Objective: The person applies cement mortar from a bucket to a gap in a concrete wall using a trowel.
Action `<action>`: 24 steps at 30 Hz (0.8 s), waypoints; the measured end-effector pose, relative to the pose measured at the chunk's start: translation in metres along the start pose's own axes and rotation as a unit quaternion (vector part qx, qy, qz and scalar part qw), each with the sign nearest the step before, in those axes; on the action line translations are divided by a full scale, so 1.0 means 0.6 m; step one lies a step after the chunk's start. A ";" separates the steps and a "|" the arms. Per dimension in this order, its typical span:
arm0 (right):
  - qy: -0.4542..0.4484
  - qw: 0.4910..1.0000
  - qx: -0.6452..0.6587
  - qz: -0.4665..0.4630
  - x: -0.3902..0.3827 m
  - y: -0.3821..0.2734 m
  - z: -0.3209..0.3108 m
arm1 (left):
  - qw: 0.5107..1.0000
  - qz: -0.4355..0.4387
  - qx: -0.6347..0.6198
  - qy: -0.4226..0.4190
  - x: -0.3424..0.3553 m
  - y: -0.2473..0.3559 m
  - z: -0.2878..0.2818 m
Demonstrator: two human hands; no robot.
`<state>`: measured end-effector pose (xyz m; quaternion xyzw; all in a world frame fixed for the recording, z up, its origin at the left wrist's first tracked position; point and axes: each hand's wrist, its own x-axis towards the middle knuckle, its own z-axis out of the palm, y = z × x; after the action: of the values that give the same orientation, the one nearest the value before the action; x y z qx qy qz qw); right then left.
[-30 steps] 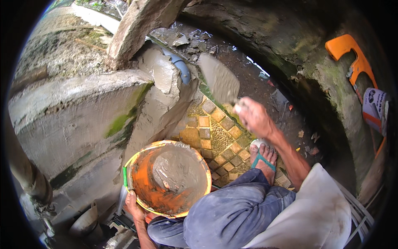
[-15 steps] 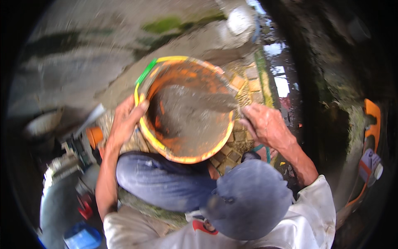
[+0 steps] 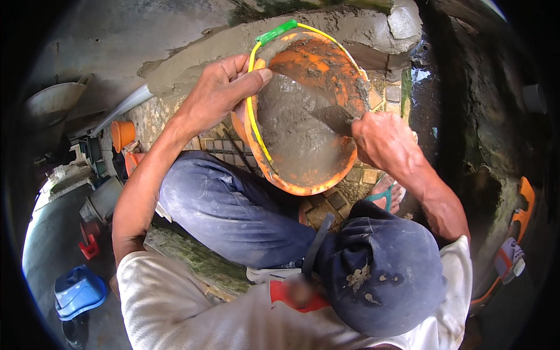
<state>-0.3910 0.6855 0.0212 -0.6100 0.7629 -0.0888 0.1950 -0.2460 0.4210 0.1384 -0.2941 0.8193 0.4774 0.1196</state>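
An orange bucket (image 3: 309, 52) of wet grey mortar (image 3: 297, 140) is tilted over my crossed legs, its yellow wire handle with a green grip (image 3: 275, 32) raised along the rim. My left hand (image 3: 230, 87) is closed on the bucket's left rim, thumb over the edge beside the wire handle. My right hand (image 3: 379, 137) is closed on a trowel at the bucket's right side; the mortar-coated blade (image 3: 332, 119) lies inside in the mortar, and most of its handle is hidden by my fingers.
A mortar-coated ledge (image 3: 192, 52) runs behind the bucket above a tiled floor (image 3: 221, 149). A dark wet channel and mossy wall lie at right, with an orange saw (image 3: 524, 201) and a container (image 3: 507, 256). At left are a small orange pot (image 3: 122, 135) and blue plastic item (image 3: 79, 291).
The trowel went from raised in the air down into the bucket. The bucket has been lifted and tilted, my left hand moving up with it. The view has swung down and leftward.
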 end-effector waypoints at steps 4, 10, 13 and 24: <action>-0.098 0.993 0.029 -0.059 0.021 -0.012 -0.024 | 1.000 0.018 0.008 0.008 -0.007 0.000 0.007; -0.063 0.990 0.100 -0.077 0.023 -0.042 0.052 | 0.999 0.025 0.020 -0.020 -0.005 0.010 0.000; -0.060 0.965 0.246 -0.062 0.002 -0.036 0.079 | 0.992 0.072 0.103 -0.001 0.006 0.010 0.001; 0.045 0.883 0.453 -0.115 -0.100 -0.006 0.130 | 0.999 0.024 -0.029 0.019 -0.015 -0.028 -0.015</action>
<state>-0.3455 0.7506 -0.0373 -0.5339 0.5722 -0.4738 0.4038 -0.2278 0.4104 0.1356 -0.2866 0.8139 0.4983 0.0843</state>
